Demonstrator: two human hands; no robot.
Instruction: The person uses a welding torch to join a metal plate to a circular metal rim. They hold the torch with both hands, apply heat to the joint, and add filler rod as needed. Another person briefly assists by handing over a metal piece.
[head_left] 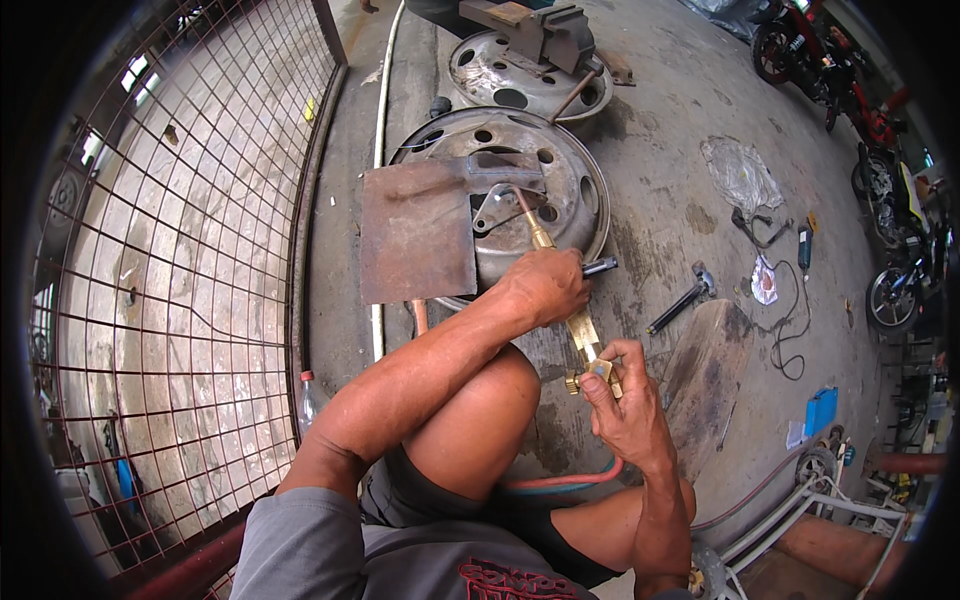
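Observation:
A brass gas torch (583, 335) slants up and away from me, its copper-coloured tip beside a small flat triangular metal piece with holes (490, 222). My left hand (543, 285) is closed round the torch's front part, and a dark cylindrical object (600, 267) sticks out of that same fist. At the torch's rear end, the thumb and fingers of my right hand (632, 408) grip the brass valve part. Left of the tip lies a rusty steel plate (415, 240) on a large steel wheel rim (595, 185). No flame shows at the tip.
Beyond stands another wheel rim (470, 70) with a bench vise (545, 35) on it. A mesh gate (200, 250) runs along the left. On the floor at right lie a hammer-like tool (680, 305), cables and a plastic bag (740, 170). Hoses (570, 480) pass by my legs.

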